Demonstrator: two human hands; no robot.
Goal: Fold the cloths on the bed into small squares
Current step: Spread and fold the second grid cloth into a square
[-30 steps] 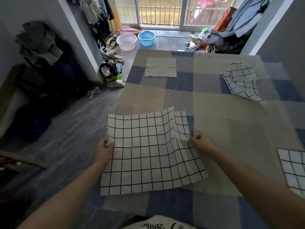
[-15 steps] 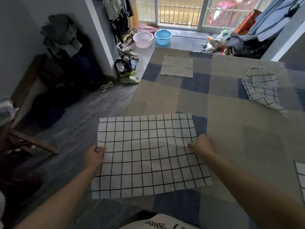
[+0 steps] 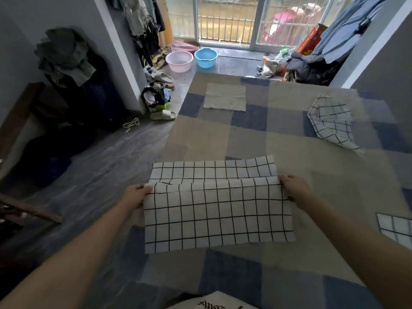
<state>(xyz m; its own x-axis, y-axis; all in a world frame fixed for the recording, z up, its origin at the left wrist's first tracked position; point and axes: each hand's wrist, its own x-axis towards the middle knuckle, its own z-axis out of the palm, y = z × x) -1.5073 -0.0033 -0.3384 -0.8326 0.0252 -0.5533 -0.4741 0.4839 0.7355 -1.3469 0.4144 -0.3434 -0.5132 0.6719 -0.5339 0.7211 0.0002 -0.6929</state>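
A white cloth with a black grid [image 3: 217,210] lies near the front left of the bed [image 3: 289,166], creased across its width. My left hand [image 3: 134,195] pinches its left edge at the crease. My right hand [image 3: 294,188] pinches the right edge at the same line. The near part of the cloth hangs toward me and the far strip lies flat behind the crease. A second grid cloth [image 3: 333,124] lies crumpled at the right. A plain beige cloth [image 3: 225,97] lies flat at the far end. Part of a third grid cloth [image 3: 395,228] shows at the right edge.
The bed's left edge drops to a grey floor [image 3: 100,166]. Slippers [image 3: 163,114] and a heap of clothes lie by the wall corner. A pink basin [image 3: 179,61] and a blue basin [image 3: 206,57] stand near the balcony door. Clothes are piled at the far right.
Both hands have lifted the cloth along its middle line and drawn it up, so the far half has shortened to a strip behind the crease. The view shifted left.
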